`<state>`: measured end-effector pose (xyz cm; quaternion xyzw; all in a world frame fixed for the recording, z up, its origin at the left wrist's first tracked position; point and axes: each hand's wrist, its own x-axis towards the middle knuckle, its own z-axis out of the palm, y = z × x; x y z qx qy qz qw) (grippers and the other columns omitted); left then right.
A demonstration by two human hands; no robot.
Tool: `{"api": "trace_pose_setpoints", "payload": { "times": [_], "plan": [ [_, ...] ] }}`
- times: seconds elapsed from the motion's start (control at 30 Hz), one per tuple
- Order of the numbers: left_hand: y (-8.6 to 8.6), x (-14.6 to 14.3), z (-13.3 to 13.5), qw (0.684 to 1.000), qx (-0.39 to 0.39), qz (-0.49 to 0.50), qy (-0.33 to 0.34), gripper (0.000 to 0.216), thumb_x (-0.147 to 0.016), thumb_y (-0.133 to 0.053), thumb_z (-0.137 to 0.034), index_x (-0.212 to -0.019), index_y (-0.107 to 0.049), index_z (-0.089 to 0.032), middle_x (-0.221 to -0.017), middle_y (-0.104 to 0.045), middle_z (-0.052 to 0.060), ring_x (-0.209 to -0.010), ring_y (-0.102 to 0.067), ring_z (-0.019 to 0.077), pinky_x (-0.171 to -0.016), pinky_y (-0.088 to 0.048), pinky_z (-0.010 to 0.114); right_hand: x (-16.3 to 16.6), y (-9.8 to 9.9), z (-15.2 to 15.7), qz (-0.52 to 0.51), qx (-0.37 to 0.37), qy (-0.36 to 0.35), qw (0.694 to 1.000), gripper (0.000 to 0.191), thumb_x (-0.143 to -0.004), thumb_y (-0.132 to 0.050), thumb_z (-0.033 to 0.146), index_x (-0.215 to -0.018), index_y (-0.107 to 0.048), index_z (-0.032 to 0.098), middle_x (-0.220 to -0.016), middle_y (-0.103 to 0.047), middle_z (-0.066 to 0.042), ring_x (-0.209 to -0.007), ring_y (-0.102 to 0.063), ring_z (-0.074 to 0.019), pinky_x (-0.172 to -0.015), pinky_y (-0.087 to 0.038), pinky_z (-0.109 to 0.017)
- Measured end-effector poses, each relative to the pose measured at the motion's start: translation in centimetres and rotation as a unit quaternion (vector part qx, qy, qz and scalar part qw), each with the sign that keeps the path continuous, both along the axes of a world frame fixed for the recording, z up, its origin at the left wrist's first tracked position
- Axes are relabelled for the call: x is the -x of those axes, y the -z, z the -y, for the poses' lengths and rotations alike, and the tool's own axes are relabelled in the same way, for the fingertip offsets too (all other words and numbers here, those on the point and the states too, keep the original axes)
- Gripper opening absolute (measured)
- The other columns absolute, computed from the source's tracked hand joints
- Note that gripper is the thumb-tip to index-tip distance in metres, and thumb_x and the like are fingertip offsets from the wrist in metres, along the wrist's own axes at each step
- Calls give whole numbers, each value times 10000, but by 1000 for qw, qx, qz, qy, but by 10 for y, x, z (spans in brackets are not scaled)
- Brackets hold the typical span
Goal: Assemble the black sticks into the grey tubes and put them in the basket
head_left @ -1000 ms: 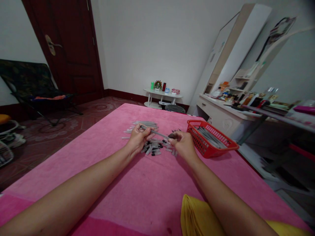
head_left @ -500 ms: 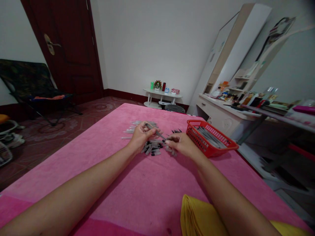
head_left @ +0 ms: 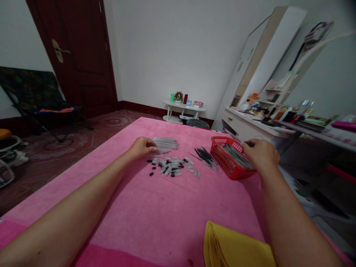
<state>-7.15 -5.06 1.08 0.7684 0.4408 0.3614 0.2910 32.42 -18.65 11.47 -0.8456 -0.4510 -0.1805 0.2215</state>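
Observation:
My left hand (head_left: 142, 147) is at the left end of a row of clear pen barrels (head_left: 168, 144), its fingers pinched together on a barrel's end. My right hand (head_left: 261, 154) is above the right side of a red plastic basket (head_left: 230, 168), gripping a thin grey pen (head_left: 232, 135) that points up and left. Inside the basket lie many grey pens (head_left: 236, 155). Between the hands is a loose pile of clear and black pen caps (head_left: 168, 168). Thin dark pen refills (head_left: 206, 157) lie bunched against the basket's left side.
A pink cloth (head_left: 155, 211) covers the table. Near its front edge lies a folded yellow cloth (head_left: 236, 244). Beyond the table stands a low white stand (head_left: 183, 105); a white dressing table (head_left: 250, 122) with bottles is at right, a folding chair (head_left: 36, 96) at left.
My hands have parted from the middle, where they held a pen together. The right one has carried a pen over the basket; the left has moved left to the clear barrels.

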Motion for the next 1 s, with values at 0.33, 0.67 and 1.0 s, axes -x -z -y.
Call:
{"api": "trace_pose_setpoints", "payload": {
  "times": [0.33,0.67,1.0],
  "plan": [
    [6,7,-1,986,19,-157,55,171,-607,-668,-274,-745,-751,-214,-623,-687,15,-557,-580,149,-496,-381,211,41,18,-15,-22,-24,-257,966,240,-801,-552,295,-920,-724,177,-882,-715,-69,-795,-636,-184,-688,-435,-266],
    [-1,-20,16,985,-99,-137,-31,143,-700,-608,-250,-804,-680,-184,-733,-687,40,-651,-581,173,-593,-402,236,82,83,-21,74,203,-209,954,204,-812,-576,246,-965,-690,175,-997,-669,-135,-894,-649,-230,-715,-457,-296],
    [9,-30,15,991,-98,65,55,136,-656,-660,-218,-765,-739,-239,-786,-720,51,-740,-623,236,-725,-484,319,85,61,-15,35,110,-266,957,191,-832,-547,266,-972,-673,243,-939,-716,-62,-901,-646,-211,-666,-400,-257]
  ]
}}
